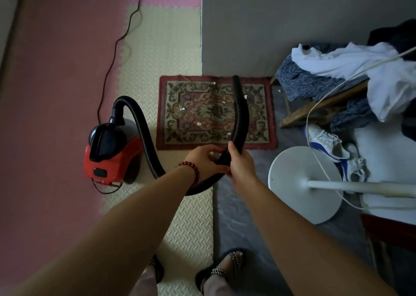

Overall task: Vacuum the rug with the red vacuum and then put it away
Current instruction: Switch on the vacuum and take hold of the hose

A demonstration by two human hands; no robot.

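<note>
A small patterned rug [202, 113] with a red border lies on the floor ahead, with a few white scraps of paper on it. The red vacuum [112, 154] with a black top stands on the yellow foam mat to the rug's left. Its black ribbed hose [146, 138] loops from the top of the vacuum down and across to my hands, then curves up over the rug, its nozzle end [236, 82] near the rug's far edge. My left hand [206, 160] and my right hand [242, 165] both grip the hose just in front of the rug's near edge.
The vacuum's power cord [112, 57] runs away over pink and yellow foam mats. A grey wall corner [247, 37] stands behind the rug. A white fan base [299, 183], sneakers [326, 142] and a pile of clothes [360, 75] crowd the right. My sandalled feet [225, 268] are below.
</note>
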